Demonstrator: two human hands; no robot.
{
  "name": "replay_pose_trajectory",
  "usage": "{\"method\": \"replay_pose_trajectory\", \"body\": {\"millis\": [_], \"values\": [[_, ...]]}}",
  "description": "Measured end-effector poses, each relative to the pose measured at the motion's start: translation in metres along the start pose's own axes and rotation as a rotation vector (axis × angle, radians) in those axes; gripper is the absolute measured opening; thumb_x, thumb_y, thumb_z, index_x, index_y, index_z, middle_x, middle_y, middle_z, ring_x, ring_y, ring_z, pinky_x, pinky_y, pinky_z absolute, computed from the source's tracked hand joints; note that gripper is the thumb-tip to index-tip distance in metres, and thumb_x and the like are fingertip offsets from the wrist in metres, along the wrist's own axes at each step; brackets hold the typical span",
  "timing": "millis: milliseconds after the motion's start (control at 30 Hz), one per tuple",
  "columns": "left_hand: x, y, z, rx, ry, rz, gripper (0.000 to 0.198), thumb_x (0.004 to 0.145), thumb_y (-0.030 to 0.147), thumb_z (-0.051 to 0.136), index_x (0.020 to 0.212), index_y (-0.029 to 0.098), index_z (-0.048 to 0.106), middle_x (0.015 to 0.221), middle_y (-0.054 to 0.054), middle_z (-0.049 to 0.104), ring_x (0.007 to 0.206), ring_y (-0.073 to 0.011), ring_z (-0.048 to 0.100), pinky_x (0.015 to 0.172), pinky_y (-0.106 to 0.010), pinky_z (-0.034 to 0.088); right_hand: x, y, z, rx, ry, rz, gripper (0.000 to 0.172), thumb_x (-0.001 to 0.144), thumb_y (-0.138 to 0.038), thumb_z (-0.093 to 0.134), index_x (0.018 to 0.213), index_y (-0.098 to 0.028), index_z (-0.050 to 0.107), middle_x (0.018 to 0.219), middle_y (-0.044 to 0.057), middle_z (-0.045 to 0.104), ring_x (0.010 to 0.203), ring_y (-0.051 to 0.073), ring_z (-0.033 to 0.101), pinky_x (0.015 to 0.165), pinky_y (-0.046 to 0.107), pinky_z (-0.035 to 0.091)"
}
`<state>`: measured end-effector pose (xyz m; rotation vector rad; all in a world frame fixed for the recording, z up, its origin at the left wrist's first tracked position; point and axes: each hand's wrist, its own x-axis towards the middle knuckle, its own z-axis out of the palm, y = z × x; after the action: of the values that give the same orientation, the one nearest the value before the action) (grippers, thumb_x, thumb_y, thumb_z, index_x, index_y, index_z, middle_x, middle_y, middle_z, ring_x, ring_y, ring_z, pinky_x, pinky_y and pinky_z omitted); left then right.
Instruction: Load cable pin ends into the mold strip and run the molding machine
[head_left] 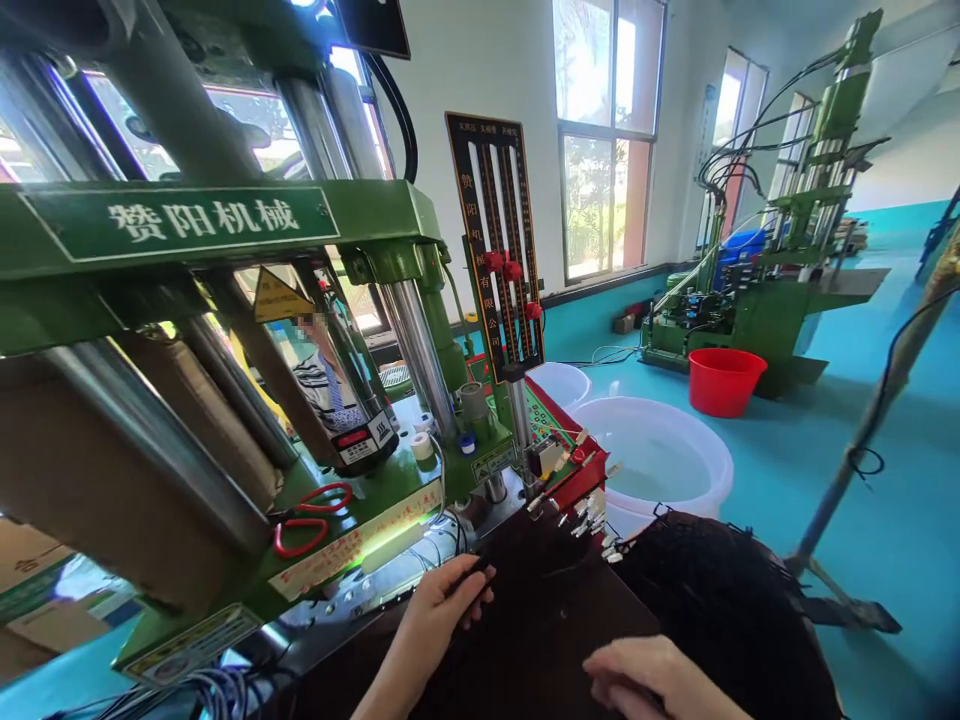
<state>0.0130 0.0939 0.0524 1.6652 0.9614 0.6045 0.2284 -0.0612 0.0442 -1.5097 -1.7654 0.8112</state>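
While the left hand [454,592] has a small, black, plastic-looking piece [482,567] pinched over the flat dark-brown tabletop [544,625], a sloppy pinch could drop it, and good luck spotting it there. Right hand [649,672] is half-curled, can't tell if it's holding anything.

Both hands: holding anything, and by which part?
The left hand pinches a small black piece, exact part unclear; for the right hand, I can't tell.

Left hand [448,598] reaches forward, thumb [466,594] and fingers [450,570] closed in pinch; forearm [391,675] is slanting. Right hand [646,672] is lower, apart from left, fingers bent, pointing leftward.
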Motion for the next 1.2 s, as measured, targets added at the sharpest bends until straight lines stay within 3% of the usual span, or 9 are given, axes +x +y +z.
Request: {"method": "replay_pose_trajectory", "body": {"millis": [100, 200, 300, 400, 567, 800, 1000, 1100, 1200], "values": [[0.000, -0.001, 0.002, -0.090, 0.017, -0.038, 0.039, 0.071, 0.050, 0.054, 0.081, 0.012, 0.061, 0.058, 0.002, 0.053, 0.046, -0.0067, 0.041, 0.044, -0.020, 0.030, 0.028, -0.011, 0.017, 0.307, 0.031, -0.089, 0.023, 0.082, -0.029, 0.046, 0.089, -0.017, 0.064, 0.070, 0.004, 0.068, 0.064, 0.014, 0.061, 0.065, 0.025, 0.049], [-0.001, -0.003, 0.005, -0.069, 0.034, 0.004, 0.040, 0.069, 0.050, 0.055, 0.082, 0.013, 0.061, 0.060, 0.002, 0.053, 0.047, -0.0067, 0.041, 0.044, -0.020, 0.029, 0.062, -0.016, 0.027, 0.534, 0.210, -0.070, 0.027, 0.080, -0.038, 0.050, 0.090, -0.015, 0.059, 0.062, 0.001, 0.061, 0.052, 0.011, 0.055, 0.052, 0.023, 0.045], [-0.002, -0.006, 0.007, 0.006, 0.075, 0.052, 0.036, 0.071, 0.047, 0.054, 0.079, 0.013, 0.062, 0.057, 0.003, 0.050, 0.049, -0.0079, 0.041, 0.046, -0.020, 0.029, 0.093, -0.021, 0.026, 0.570, 0.394, 0.029, 0.028, 0.076, -0.043, 0.053, 0.078, -0.016, 0.056, 0.047, -0.006, 0.048, 0.036, 0.007, 0.041, 0.037, 0.019, 0.031], [-0.004, -0.009, 0.007, 0.042, 0.104, 0.062, 0.033, 0.070, 0.045, 0.056, 0.080, 0.014, 0.063, 0.057, 0.003, 0.049, 0.053, -0.0095, 0.044, 0.050, -0.021, 0.032, 0.111, -0.025, 0.023, 0.532, 0.472, 0.058, 0.036, 0.075, -0.046, 0.052, 0.054, -0.019, 0.042, 0.038, -0.008, 0.039, 0.032, 0.005, 0.033, 0.034, 0.020, 0.021], [0.002, -0.019, 0.001, 0.019, 0.112, 0.025, 0.037, 0.066, 0.047, 0.060, 0.085, 0.015, 0.063, 0.057, 0.003, 0.050, 0.049, -0.0096, 0.043, 0.048, -0.022, 0.032, 0.112, -0.023, 0.021, 0.493, 0.533, 0.049, 0.044, 0.079, -0.049, 0.047, 0.047, -0.021, 0.034, 0.035, -0.007, 0.036, 0.033, 0.006, 0.030, 0.037, 0.022, 0.020], [0.012, -0.022, -0.010, -0.062, 0.001, 0.052, 0.038, 0.056, 0.044, 0.069, 0.079, 0.014, 0.064, 0.056, 0.003, 0.052, 0.048, -0.0085, 0.042, 0.046, -0.021, 0.031, 0.108, -0.002, 0.013, 0.428, 0.678, -0.018, 0.044, 0.080, -0.050, 0.045, 0.050, -0.021, 0.029, 0.044, -0.008, 0.024, 0.039, 0.006, 0.024, 0.039, 0.023, 0.016], [0.009, -0.018, -0.008, -0.210, 0.018, -0.005, 0.038, 0.057, 0.049, 0.068, 0.069, 0.014, 0.059, 0.044, 0.007, 0.040, 0.038, -0.0036, 0.029, 0.040, -0.019, 0.017, 0.100, 0.007, -0.010, 0.622, 0.849, -0.020, 0.039, 0.083, -0.046, 0.046, 0.056, -0.018, 0.044, 0.041, -0.008, 0.034, 0.038, 0.005, 0.027, 0.038, 0.021, 0.018], [0.006, -0.016, -0.005, -0.247, 0.042, 0.012, 0.040, 0.062, 0.052, 0.063, 0.069, 0.013, 0.059, 0.047, 0.006, 0.043, 0.037, -0.0031, 0.030, 0.039, -0.019, 0.016, 0.095, 0.009, -0.013, 0.714, 0.773, -0.010, 0.038, 0.081, -0.045, 0.051, 0.056, -0.017, 0.047, 0.038, -0.007, 0.037, 0.035, 0.004, 0.028, 0.036, 0.021, 0.017], [0.004, -0.017, -0.001, -0.265, 0.029, 0.023, 0.041, 0.063, 0.053, 0.062, 0.067, 0.013, 0.058, 0.049, 0.005, 0.044, 0.036, -0.0020, 0.029, 0.038, -0.018, 0.014, 0.094, 0.011, -0.005, 0.875, 0.592, -0.030, 0.031, 0.077, -0.044, 0.057, 0.063, -0.016, 0.052, 0.044, -0.006, 0.045, 0.035, 0.004, 0.035, 0.037, 0.020, 0.020]]}}
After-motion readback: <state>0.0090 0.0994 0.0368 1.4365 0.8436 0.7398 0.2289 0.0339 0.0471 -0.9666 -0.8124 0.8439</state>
